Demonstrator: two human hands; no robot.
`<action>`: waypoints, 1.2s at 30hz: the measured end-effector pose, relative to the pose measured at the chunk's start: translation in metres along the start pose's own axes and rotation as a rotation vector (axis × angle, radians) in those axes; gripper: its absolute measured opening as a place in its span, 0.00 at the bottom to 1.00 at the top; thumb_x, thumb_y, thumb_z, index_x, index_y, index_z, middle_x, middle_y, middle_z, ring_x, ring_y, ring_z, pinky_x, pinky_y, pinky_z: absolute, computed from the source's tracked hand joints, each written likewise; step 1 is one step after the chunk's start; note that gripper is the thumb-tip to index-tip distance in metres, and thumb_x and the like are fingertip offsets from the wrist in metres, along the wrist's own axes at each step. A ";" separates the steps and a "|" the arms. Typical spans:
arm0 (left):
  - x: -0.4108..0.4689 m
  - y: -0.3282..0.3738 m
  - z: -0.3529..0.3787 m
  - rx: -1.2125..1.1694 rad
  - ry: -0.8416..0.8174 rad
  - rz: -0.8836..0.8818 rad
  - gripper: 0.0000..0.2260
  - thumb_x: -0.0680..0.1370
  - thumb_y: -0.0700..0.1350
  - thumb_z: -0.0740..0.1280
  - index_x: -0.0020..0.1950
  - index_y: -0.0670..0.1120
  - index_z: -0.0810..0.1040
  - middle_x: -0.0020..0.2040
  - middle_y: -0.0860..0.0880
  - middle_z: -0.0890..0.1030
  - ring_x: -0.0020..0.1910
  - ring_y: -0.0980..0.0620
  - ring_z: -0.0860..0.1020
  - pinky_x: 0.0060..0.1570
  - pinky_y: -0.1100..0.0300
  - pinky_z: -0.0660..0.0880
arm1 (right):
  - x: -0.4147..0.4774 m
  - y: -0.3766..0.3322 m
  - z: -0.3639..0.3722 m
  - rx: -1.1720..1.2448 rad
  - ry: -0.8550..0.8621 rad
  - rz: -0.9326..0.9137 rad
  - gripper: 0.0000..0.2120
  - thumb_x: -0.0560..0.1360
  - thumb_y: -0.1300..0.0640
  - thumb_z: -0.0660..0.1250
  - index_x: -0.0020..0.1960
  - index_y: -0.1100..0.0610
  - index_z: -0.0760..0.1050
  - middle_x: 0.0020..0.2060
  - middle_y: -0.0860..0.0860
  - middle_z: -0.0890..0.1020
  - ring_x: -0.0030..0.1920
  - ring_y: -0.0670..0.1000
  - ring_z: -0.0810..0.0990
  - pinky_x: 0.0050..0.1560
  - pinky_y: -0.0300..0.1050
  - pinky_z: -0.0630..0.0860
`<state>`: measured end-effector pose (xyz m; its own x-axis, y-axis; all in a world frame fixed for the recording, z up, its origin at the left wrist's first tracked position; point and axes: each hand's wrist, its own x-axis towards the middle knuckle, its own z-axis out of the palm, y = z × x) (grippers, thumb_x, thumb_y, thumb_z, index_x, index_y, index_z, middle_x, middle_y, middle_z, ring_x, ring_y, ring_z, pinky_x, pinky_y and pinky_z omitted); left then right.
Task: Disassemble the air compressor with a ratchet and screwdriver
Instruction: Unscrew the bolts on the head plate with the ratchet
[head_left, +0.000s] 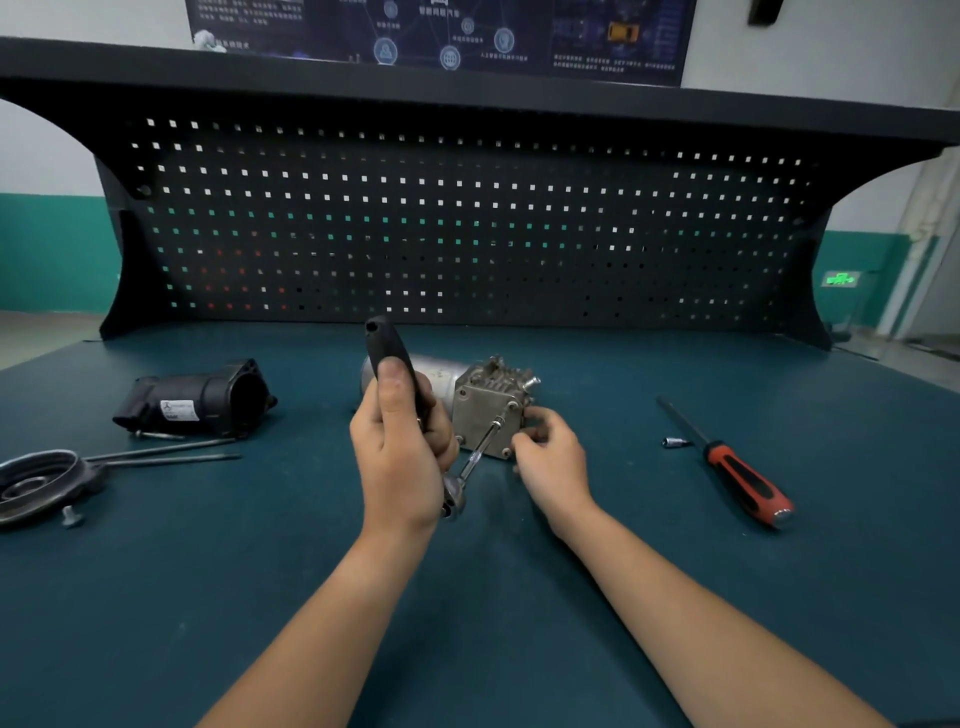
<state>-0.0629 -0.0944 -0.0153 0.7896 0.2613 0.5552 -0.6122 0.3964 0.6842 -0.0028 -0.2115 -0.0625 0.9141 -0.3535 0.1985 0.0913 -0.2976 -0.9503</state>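
Pegboard (467, 218) stands at the back of the table (493, 623). The air compressor (480, 410) lies mid-table on its side, with the silver cylinder (441, 371) to the left and the finned block facing you. A black housing (208, 400) sits well left of it. A round cover (36, 483) is at the far left edge. The red-and-black screwdriver (737, 478) lies loose on the right.

Your left hand (400, 441) has its fingers clenched round the ratchet (384, 343), handle up, with the extension seated on a bolt at the block's upper right. Your right hand (550, 457) grips the block's lower right corner with curled fingers.

Two long bolts (171, 451) lie beside the cover. A small socket (671, 442) lies next to the screwdriver shaft, and a short bolt (71, 515) sits just in front of the cover.
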 end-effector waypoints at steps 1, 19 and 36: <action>0.000 0.000 -0.001 -0.010 0.004 -0.004 0.17 0.75 0.57 0.53 0.35 0.44 0.64 0.19 0.55 0.59 0.19 0.59 0.55 0.20 0.68 0.54 | 0.000 -0.001 0.001 0.001 -0.001 -0.004 0.16 0.72 0.64 0.60 0.59 0.57 0.73 0.47 0.56 0.79 0.47 0.57 0.78 0.54 0.54 0.76; 0.002 -0.003 -0.005 -0.043 -0.022 0.010 0.18 0.75 0.58 0.53 0.36 0.45 0.65 0.20 0.56 0.61 0.18 0.59 0.56 0.20 0.69 0.56 | -0.004 -0.005 -0.004 -0.050 -0.033 -0.072 0.26 0.71 0.65 0.60 0.66 0.47 0.72 0.47 0.53 0.78 0.48 0.59 0.78 0.55 0.54 0.75; 0.003 -0.006 0.004 0.001 0.220 -0.067 0.18 0.81 0.57 0.50 0.37 0.46 0.62 0.21 0.57 0.61 0.19 0.59 0.58 0.19 0.67 0.56 | -0.001 0.002 -0.005 -0.105 -0.019 -0.123 0.26 0.72 0.63 0.62 0.67 0.46 0.71 0.50 0.56 0.78 0.45 0.48 0.74 0.50 0.39 0.69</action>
<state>-0.0568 -0.0990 -0.0160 0.8184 0.4199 0.3924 -0.5582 0.4180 0.7168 -0.0056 -0.2157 -0.0637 0.9060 -0.2918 0.3066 0.1624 -0.4292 -0.8885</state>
